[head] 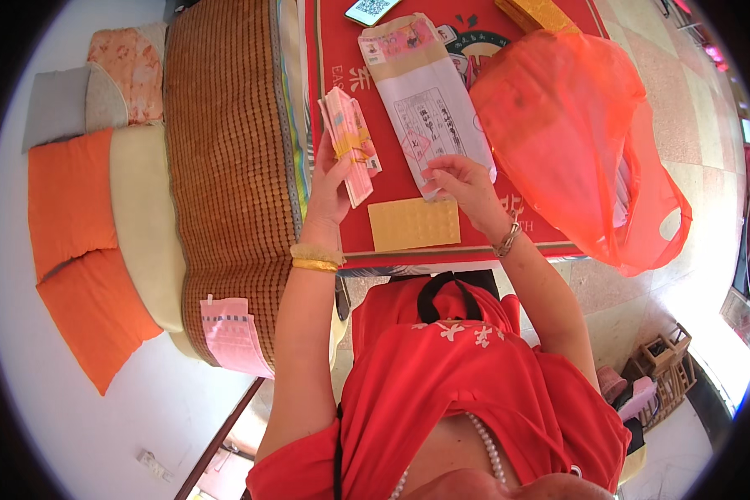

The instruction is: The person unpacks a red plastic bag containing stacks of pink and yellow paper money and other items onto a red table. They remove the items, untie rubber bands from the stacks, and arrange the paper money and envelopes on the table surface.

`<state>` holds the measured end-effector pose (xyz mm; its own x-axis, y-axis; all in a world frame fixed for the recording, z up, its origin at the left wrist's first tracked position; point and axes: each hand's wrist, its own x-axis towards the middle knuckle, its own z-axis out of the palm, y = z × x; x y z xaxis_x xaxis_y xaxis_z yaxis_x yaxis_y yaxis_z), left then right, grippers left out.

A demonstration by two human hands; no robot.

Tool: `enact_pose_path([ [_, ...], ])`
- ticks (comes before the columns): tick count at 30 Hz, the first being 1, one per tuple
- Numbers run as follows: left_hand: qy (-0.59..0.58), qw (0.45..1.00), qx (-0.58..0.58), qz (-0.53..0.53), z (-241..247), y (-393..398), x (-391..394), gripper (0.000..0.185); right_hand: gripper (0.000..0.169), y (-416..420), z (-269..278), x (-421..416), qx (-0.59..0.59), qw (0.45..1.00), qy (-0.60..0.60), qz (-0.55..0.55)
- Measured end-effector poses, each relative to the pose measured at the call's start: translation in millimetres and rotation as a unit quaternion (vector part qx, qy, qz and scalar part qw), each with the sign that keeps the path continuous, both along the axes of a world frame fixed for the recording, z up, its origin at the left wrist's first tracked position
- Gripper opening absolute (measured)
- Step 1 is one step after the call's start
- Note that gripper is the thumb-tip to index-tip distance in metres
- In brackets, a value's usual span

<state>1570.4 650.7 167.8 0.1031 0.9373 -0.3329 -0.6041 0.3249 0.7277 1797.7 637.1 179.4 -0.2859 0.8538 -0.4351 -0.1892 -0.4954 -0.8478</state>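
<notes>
My left hand (329, 181) is closed around a bundle of pink and white paper slips (350, 147) bound with a yellow band. My right hand (465, 187), its fingers curled, is over the lower end of a long white paper envelope (431, 112) that bears writing and a red stamp; whether it grips the envelope I cannot tell. Just below the envelope, a gold embossed paper sheet (414, 225) lies flat on the red tablecloth (356, 240). A translucent red plastic bag (556, 131) with things inside rests at the right, beside the envelope.
A phone (371, 9) with a lit screen lies at the table's far edge. A yellow patterned packet (534, 15) sits beyond the bag. Left of the table is a seat covered by a brown beaded mat (225, 137), with orange cushions (72, 200) and a pink cloth (232, 334).
</notes>
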Motion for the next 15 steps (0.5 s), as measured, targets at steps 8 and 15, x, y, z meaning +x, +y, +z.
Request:
enact_pose_path([
  [8, -0.198, 0.974, 0.080, -0.078, 37.3, -17.7, 39.2, 0.082, 0.021, 1.9, 33.6, -13.3, 0.162, 0.986, 0.012, -0.020],
  [15, -0.232, 0.960, 0.039, -0.152, 45.3, -23.4, 47.9, 0.085, 0.031, 8.2, 61.9, 5.0, 0.064, 0.997, 0.030, -0.015],
])
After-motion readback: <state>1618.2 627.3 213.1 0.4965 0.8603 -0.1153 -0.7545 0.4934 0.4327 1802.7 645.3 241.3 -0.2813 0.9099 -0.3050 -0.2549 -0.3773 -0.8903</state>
